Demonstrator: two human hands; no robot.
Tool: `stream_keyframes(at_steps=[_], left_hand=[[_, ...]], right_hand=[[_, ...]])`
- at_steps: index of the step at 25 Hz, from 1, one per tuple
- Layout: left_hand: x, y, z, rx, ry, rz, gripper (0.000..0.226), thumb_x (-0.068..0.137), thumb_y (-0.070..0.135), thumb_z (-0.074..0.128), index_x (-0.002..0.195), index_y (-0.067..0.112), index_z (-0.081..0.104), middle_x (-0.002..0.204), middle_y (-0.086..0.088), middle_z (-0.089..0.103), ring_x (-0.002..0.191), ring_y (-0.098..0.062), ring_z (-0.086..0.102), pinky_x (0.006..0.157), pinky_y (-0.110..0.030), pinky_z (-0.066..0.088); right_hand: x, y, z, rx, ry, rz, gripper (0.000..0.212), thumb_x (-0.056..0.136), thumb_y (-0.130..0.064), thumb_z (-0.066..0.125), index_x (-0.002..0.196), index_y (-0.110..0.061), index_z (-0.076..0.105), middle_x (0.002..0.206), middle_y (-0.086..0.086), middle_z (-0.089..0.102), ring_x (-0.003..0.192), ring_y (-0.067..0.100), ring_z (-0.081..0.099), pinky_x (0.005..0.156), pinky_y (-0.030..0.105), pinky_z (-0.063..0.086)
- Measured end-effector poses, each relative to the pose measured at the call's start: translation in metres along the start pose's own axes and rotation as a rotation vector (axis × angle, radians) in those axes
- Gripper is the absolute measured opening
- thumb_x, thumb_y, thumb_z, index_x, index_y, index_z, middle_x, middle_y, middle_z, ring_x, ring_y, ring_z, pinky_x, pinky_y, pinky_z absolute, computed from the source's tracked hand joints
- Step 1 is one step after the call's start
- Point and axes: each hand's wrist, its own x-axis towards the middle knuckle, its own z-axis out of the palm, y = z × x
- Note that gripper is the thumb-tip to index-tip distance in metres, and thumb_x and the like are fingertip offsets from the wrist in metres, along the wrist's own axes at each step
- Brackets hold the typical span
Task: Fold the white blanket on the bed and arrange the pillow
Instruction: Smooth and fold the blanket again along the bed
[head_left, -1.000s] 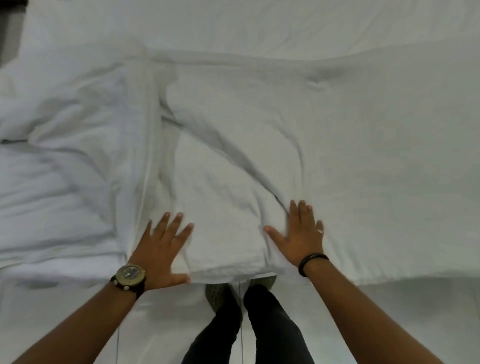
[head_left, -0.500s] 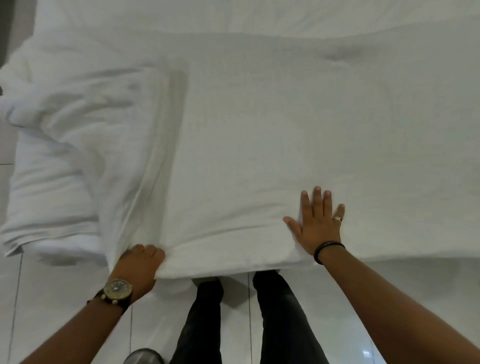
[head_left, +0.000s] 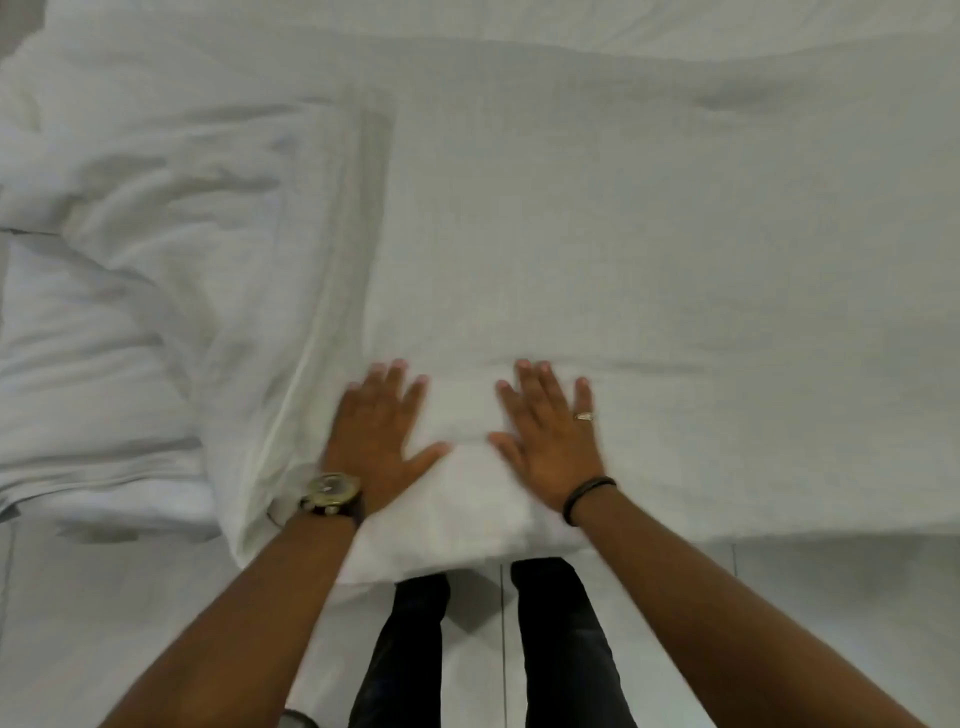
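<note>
Here white blanket (head_left: 571, 234) flat under left hand (head_left: 376, 441), right hand (head_left: 550, 436).

Two bare hands pressed flat, palms down, side by side.

The left hand (head_left: 376, 441) and right hand (head_left: 550, 439) lie on the white blanket (head_left: 623, 249) near its front edge, fingers spread and pointing away, thumbs angled toward each other, both forearms extended.

Matt white woven cloth blanket (head_left: 597, 249), softly creased; glossy pale floor tiles (head_left: 831, 623); metal-cased watch (head_left: 332, 491).
</note>
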Motion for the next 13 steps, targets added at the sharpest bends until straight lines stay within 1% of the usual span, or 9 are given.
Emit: stream_keyframes(at_steps=[1, 3, 5, 7, 8, 10, 11, 12, 13], left_hand=[[-0.004, -0.019, 0.007, -0.011, -0.015, -0.095, 0.1, 0.079, 0.082, 0.03, 0.156, 0.025, 0.006, 0.164, -0.003, -0.006, 0.151, -0.024, -0.007, 0.121, -0.043, -0.001], [-0.02, -0.046, 0.011, -0.137, -0.078, -0.252, 0.114, 0.068, 0.091, 0.032, 0.153, 0.032, -0.016, 0.158, 0.009, -0.031, 0.143, -0.008, -0.03, 0.118, -0.032, -0.015], [-0.023, -0.045, 0.005, -0.205, -0.124, -0.308, 0.119, 0.064, 0.094, 0.032, 0.15, 0.032, -0.023, 0.154, 0.012, -0.038, 0.14, -0.004, -0.034, 0.115, -0.029, -0.019], [-0.012, -0.026, 0.0, -0.134, -0.094, -0.331, 0.116, 0.069, 0.092, 0.028, 0.152, 0.027, -0.02, 0.158, 0.001, -0.031, 0.147, -0.019, -0.023, 0.116, -0.036, -0.016], [-0.004, -0.014, 0.0, -0.083, -0.027, -0.284, 0.11, 0.074, 0.089, 0.027, 0.154, 0.025, -0.014, 0.162, -0.005, -0.023, 0.15, -0.027, -0.016, 0.117, -0.043, -0.013], [0.029, 0.012, 0.0, -0.021, 0.068, -0.076, 0.093, 0.085, 0.078, 0.023, 0.156, 0.021, 0.004, 0.164, -0.011, -0.004, 0.151, -0.035, -0.004, 0.117, -0.055, -0.004], [0.056, 0.027, -0.002, -0.009, 0.107, 0.021, 0.085, 0.09, 0.071, 0.021, 0.156, 0.018, 0.012, 0.164, -0.013, 0.003, 0.151, -0.035, 0.0, 0.117, -0.058, 0.0], [0.089, 0.042, -0.006, -0.007, 0.138, 0.055, 0.079, 0.093, 0.066, 0.02, 0.155, 0.017, 0.017, 0.164, -0.014, 0.006, 0.151, -0.036, 0.002, 0.117, -0.059, 0.002], [0.124, 0.054, -0.013, -0.018, 0.174, 0.022, 0.075, 0.094, 0.061, 0.02, 0.155, 0.017, 0.019, 0.164, -0.015, 0.006, 0.151, -0.036, 0.002, 0.117, -0.059, 0.002]], right_hand=[[-0.009, 0.034, -0.001, -0.046, 0.003, 0.1, 0.078, 0.092, -0.071, 0.011, 0.15, -0.022, 0.032, 0.161, 0.005, 0.021, 0.147, 0.029, 0.02, 0.113, 0.063, 0.011], [-0.039, 0.109, -0.008, -0.122, 0.016, 0.4, 0.088, 0.087, -0.076, 0.009, 0.152, -0.02, 0.029, 0.162, 0.006, 0.018, 0.148, 0.03, 0.018, 0.114, 0.063, 0.01], [-0.06, 0.147, -0.024, -0.105, -0.066, 0.609, 0.096, 0.083, -0.08, 0.005, 0.155, -0.018, 0.019, 0.165, 0.007, 0.007, 0.151, 0.029, 0.007, 0.114, 0.064, 0.007], [-0.048, 0.134, -0.032, -0.022, -0.033, 0.699, 0.102, 0.082, -0.081, 0.003, 0.154, -0.012, 0.023, 0.164, 0.013, 0.009, 0.15, 0.035, 0.009, 0.112, 0.068, 0.009], [-0.031, 0.113, -0.032, 0.016, 0.046, 0.65, 0.101, 0.084, -0.08, 0.004, 0.151, -0.009, 0.031, 0.162, 0.017, 0.017, 0.148, 0.039, 0.015, 0.11, 0.071, 0.013], [0.023, 0.063, -0.031, 0.097, 0.197, 0.401, 0.083, 0.093, -0.068, 0.017, 0.145, -0.009, 0.043, 0.156, 0.019, 0.031, 0.144, 0.04, 0.026, 0.109, 0.071, 0.018], [0.053, 0.039, -0.032, 0.126, 0.221, 0.257, 0.072, 0.096, -0.061, 0.023, 0.145, -0.013, 0.044, 0.156, 0.017, 0.032, 0.146, 0.037, 0.025, 0.111, 0.068, 0.016], [0.082, 0.022, -0.031, 0.146, 0.208, 0.145, 0.064, 0.097, -0.054, 0.025, 0.146, -0.016, 0.042, 0.158, 0.015, 0.029, 0.148, 0.034, 0.021, 0.113, 0.066, 0.011], [0.106, 0.02, -0.034, 0.151, 0.19, 0.082, 0.06, 0.098, -0.05, 0.025, 0.147, -0.018, 0.041, 0.159, 0.013, 0.027, 0.148, 0.033, 0.018, 0.114, 0.066, 0.008]])
